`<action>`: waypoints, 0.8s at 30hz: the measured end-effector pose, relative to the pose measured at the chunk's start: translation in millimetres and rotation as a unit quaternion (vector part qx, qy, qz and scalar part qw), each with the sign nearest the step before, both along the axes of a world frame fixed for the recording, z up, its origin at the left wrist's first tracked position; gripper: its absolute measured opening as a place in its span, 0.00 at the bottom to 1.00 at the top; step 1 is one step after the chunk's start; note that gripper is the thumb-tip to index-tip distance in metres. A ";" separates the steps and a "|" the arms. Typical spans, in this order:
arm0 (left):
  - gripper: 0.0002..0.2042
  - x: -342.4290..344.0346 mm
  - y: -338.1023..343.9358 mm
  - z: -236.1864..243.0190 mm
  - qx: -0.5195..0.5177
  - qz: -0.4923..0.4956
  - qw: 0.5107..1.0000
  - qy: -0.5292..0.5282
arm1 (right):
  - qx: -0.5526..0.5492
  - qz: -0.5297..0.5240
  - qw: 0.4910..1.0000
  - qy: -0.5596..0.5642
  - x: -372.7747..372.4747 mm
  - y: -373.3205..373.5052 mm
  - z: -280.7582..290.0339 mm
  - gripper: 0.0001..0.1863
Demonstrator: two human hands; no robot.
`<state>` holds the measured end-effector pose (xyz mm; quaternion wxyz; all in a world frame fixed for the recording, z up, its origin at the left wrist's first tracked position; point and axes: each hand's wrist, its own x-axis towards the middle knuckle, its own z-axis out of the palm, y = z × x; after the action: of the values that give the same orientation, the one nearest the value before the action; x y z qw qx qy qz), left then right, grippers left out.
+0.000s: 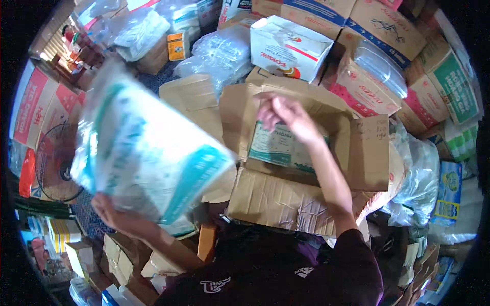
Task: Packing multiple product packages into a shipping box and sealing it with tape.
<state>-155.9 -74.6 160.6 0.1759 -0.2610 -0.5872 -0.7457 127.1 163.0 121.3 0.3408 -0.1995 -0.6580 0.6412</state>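
My left hand [108, 213] grips the lower edge of a large white-and-teal plastic packet [153, 148], raised on the left and smeared by motion. The packet's clear wrapping stretches out past its printed part. Over an opened cardboard box [283, 201] in the middle hangs my right hand [287, 118], its fingers bent downward and blurred, so I cannot make out whether they pinch anything. Inside that box lies a flat white-and-green packet [270, 144], with part of a similar one beside it, partly hidden by my right forearm.
Behind the open box stand a white carton [288, 48] and several stacked brown cartons. Clear plastic bags [222, 51] lie at the back, and another bag [418, 168] sits on the right. A round fan [61, 163] is at the left, beside a pink-and-brown carton [38, 109].
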 end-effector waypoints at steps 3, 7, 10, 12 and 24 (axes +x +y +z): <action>0.07 51.4 36.4 -9.3 0.012 -0.115 0.984 -0.138 | 0.051 0.074 0.985 0.149 -15.7 -41.4 15.0 0.35; 0.05 99.5 68.7 -29.9 -0.005 -0.273 0.930 -0.246 | 0.101 -0.088 0.986 -0.104 14.1 -50.0 38.5 0.27; 0.11 93.1 71.7 -58.4 -0.012 -0.458 0.846 -0.273 | -0.009 -0.178 0.981 -0.074 41.7 -53.1 50.6 0.27; 0.12 93.7 71.9 -67.1 -0.007 -0.486 0.841 -0.237 | 0.006 -0.271 0.962 -0.024 63.2 -51.1 47.5 0.24; 0.08 86.4 80.7 -46.0 -0.119 -0.446 0.845 -0.271 | 0.184 -0.517 0.720 -0.424 207.7 -43.3 -128.1 0.23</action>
<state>-69.5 6.1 114.6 -0.3736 -0.3014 -0.5162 -0.7093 334.8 119.8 -6.9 0.3344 -0.6932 -0.6336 0.0796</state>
